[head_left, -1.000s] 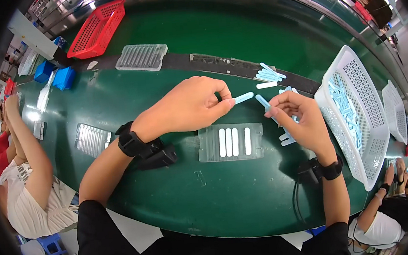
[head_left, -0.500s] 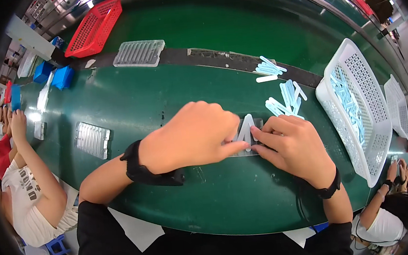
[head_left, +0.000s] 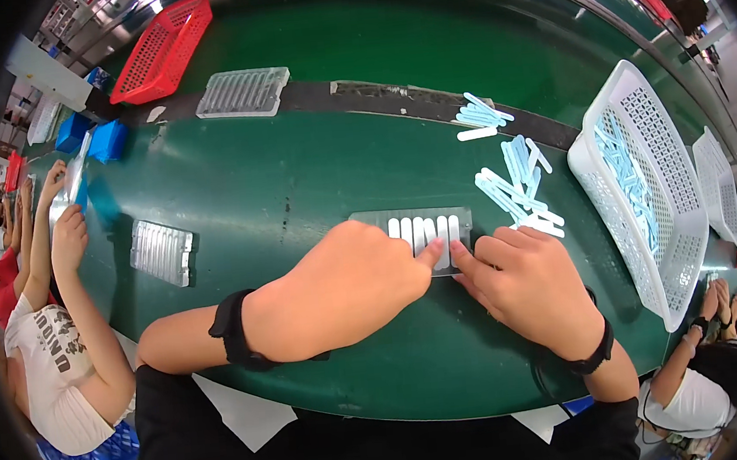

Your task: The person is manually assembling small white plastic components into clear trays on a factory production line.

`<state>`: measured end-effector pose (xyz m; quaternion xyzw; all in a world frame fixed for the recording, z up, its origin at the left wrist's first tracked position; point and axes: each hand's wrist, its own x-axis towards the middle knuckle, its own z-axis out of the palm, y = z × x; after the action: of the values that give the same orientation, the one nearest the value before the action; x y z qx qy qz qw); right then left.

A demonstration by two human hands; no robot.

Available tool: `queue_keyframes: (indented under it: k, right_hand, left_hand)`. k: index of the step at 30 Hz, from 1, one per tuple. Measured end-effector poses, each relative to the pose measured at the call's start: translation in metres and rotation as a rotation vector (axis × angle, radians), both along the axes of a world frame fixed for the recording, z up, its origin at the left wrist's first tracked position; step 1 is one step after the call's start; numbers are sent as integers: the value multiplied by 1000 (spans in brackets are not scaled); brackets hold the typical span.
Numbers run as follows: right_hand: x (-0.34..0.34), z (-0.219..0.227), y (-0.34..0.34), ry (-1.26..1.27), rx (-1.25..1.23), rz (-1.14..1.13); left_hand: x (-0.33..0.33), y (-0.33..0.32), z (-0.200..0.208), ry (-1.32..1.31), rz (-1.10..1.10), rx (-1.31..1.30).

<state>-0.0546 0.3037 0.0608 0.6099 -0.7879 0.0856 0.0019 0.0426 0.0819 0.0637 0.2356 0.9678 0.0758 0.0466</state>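
Observation:
A clear plastic tray (head_left: pixel 372 218) with slots lies flat between my hands, with several short white sticks (head_left: pixel 417 228) side by side in its right part. My left hand (head_left: pixel 339 289) lies over the tray's near left side, its fingers curled and its thumb tip on the sticks. What those fingers hold, if anything, is hidden. My right hand (head_left: pixel 527 290) is at the tray's right end. Its index fingertip touches the rightmost stick; the thumb is below, apart from it, and the other fingers are bent. Beyond it lies a loose pile of pale blue and white sticks (head_left: pixel 518 184).
A white basket (head_left: pixel 682 203) of sticks stands on the right. More sticks (head_left: pixel 481 115) lie behind the pile. Two other clear trays (head_left: pixel 243 94) (head_left: pixel 161 252) lie far and left. A red basket (head_left: pixel 164 51) and blue boxes (head_left: pixel 106 141) stand far left. A co-worker's arms (head_left: pixel 72 247) reach in there.
The sticks, slanted between my fingers before, now lie in a straight row in the tray. My left hand has lowered and uncovered more of the tray. The co-worker's hands have moved.

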Motion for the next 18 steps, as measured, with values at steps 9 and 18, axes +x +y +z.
queue_keyframes:
  k: [9, 18]
  right_hand:
    - [-7, -10, 1, 79, -74, 90]
    - [-5, -11, 0, 17, -143, 29]
  left_hand:
    - [13, 9, 7, -36, 13, -93]
    - [21, 33, 3, -63, 95, -224]
